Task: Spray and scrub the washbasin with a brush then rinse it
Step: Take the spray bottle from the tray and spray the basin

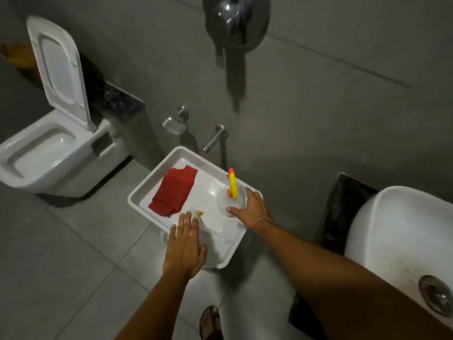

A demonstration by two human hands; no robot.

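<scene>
Currently both hands reach into white tray (137,204), well left of washbasin (392,231). Red cloth (174,192) lies at its far-left side. Spray bottle (231,192) stands upright, yellow nozzle on top; right hand (252,208), fingers spread, touches its body, not closed. Left hand (185,244), flat and spread, covers a white item with yellow tip, possibly the brush; unclear. Judgement: right hand nearer bottle, 1 short closing move needed.

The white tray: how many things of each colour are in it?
In the white tray:
Red: 1, the folded red cloth
Yellow and orange: 1, the spray bottle
White with a yellow bit: 1, the brush under the left hand
Total: 3
</scene>
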